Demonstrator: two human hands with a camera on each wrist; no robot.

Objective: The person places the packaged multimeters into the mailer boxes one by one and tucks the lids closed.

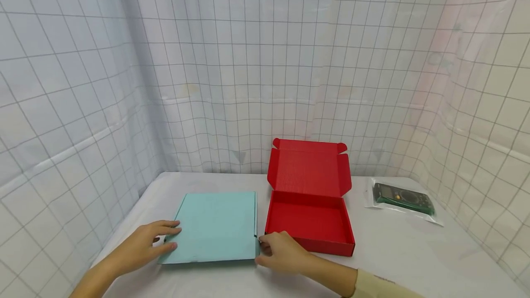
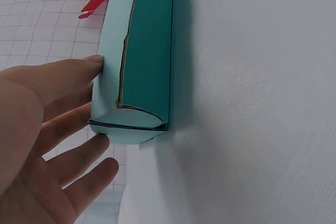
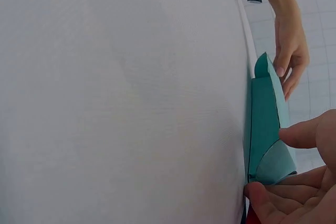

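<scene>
A light blue cardboard mailer box (image 1: 215,224) lies on the white-covered table with its lid down over the base. Its darker teal front wall (image 2: 149,51) shows in the left wrist view, and a small corner flap (image 3: 275,162) stands out at its right end in the right wrist view. My left hand (image 1: 146,243) rests at the box's left edge, thumb and fingers spread and fairly straight. At the front right corner, my right hand (image 1: 283,252) pinches the corner flap between thumb and curled fingers. Both hands' contact is partly hidden in the head view.
Close by on the right stands a red mailer box (image 1: 310,217) with its lid raised toward the back. Farther right lies a dark green multimeter (image 1: 403,198) in a clear plastic bag. White grid-patterned curtains (image 1: 265,59) enclose the table at the back and sides.
</scene>
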